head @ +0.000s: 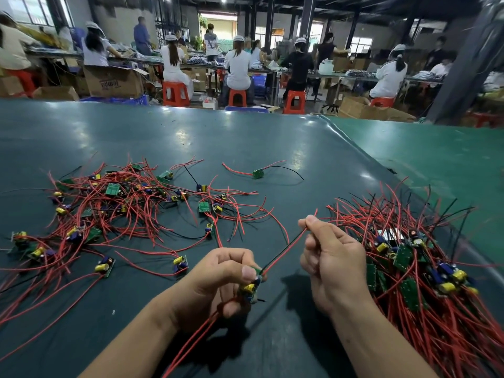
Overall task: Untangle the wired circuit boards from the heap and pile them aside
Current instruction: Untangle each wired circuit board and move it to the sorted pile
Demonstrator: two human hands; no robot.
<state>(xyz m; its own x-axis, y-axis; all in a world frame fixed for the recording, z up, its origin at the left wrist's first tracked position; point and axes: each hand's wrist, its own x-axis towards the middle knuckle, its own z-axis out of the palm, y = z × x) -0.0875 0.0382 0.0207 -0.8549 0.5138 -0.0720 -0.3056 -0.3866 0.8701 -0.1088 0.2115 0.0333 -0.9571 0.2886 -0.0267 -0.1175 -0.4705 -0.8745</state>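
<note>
Two hands over the green mat point(245, 148): left hand point(218, 279) fingers gripping a circuit board point(252, 286), right hand point(330, 257) fingers pinching its red wire point(286, 248)

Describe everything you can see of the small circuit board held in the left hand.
The small green circuit board is held above the dark green table mat, gripped by the left hand. It carries a yellow cylindrical capacitor and a blue part. Red wires hang from it toward the viewer. Another red wire, with a black one beside it, runs up to the right hand, which pinches it taut.
</note>
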